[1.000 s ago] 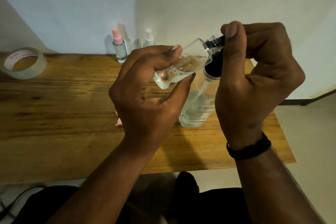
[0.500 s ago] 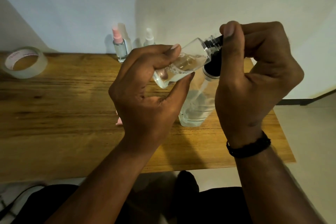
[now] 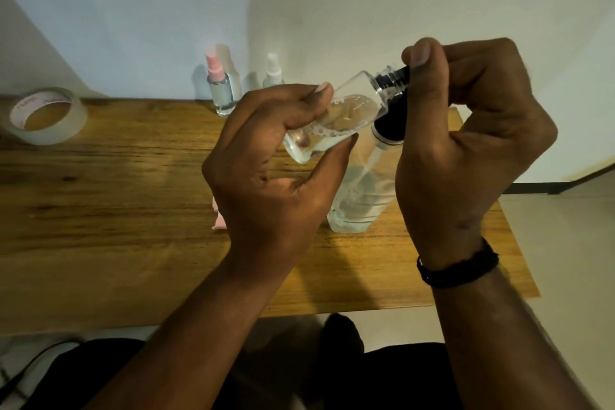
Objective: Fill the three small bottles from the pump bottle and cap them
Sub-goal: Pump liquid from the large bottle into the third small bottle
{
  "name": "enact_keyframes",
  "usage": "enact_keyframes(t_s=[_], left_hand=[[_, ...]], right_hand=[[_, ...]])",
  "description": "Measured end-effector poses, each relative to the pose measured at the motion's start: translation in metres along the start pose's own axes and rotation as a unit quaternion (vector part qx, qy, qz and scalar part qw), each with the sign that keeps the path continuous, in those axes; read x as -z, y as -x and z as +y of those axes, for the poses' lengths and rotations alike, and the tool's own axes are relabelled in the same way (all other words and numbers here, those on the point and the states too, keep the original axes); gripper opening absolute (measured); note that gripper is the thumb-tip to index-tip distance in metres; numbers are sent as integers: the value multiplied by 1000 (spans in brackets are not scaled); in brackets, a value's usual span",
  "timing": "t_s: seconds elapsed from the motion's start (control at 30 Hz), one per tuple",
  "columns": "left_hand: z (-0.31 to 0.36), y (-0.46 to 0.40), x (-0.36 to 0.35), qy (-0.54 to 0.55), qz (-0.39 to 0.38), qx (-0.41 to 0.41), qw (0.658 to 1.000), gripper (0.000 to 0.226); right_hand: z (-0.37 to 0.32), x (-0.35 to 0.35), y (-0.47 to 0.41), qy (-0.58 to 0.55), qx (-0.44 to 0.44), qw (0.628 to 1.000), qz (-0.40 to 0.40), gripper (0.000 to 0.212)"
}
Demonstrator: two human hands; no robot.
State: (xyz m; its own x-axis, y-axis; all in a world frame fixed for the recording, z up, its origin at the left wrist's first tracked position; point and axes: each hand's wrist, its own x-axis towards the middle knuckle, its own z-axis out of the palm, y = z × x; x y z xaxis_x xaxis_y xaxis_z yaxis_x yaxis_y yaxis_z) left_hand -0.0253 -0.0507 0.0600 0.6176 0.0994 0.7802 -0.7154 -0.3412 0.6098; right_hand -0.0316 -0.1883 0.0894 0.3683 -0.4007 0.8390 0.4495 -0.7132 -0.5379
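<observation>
Filling in progress: the left hand (image 3: 266, 160) grips the small bottle (image 3: 336, 120), tilted with its mouth on the nozzle of the pump bottle (image 3: 362, 196), while the right hand (image 3: 466, 143) curls over the pump head. Two capped bottles (image 3: 221, 90) stand behind. Next comes another press, then capping, I'd judge.

I'm holding a small bottle (image 3: 336, 116) of clear, glossy plastic or glass (I can't tell which), its liquid looking foamy inside. The pump bottle (image 3: 357, 200) is showing the same smooth transparency under a glossy black collar (image 3: 389, 125). The table (image 3: 100, 196) is looking like grained, satin-finished wood. The tape roll (image 3: 45, 116) is gleaming translucent, and my wristband (image 3: 459, 268) is looking like matt black braided cord.
</observation>
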Motion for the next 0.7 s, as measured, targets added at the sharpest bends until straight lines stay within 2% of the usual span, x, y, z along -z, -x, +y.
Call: enact_keyframes(t_s=[0.7], left_hand=[[-5,3,3,-5,-1,6,1000,34]], right_hand=[[-3,-6,9,-13,-8,1000,10,21]])
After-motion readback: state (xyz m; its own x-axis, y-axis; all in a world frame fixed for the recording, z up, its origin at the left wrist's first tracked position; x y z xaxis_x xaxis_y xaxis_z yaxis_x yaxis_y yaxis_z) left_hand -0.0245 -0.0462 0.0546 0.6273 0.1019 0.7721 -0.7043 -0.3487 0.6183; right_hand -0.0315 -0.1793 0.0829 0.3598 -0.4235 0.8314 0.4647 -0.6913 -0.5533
